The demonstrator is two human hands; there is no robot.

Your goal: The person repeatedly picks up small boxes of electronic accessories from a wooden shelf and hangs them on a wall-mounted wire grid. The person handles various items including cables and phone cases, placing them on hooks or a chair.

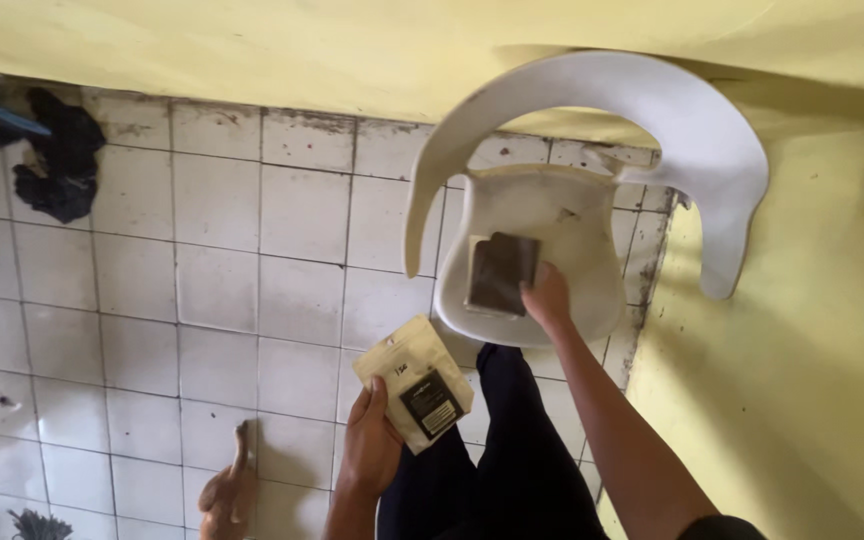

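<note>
My left hand [372,445] holds a small tan pouch [414,380] with a dark label by its lower edge, above the floor tiles. My right hand [548,297] reaches forward to the seat of a white plastic chair [592,130] and its fingers rest on the near edge of a flat dark rectangular pad [502,271] lying on the seat. My dark trousers show between both arms.
The chair stands in a corner between yellow walls [812,340]. Stained white floor tiles [212,290] spread to the left. A dark cloth heap [57,160] lies at the far left by the wall. A bare foot [227,495] shows at the bottom.
</note>
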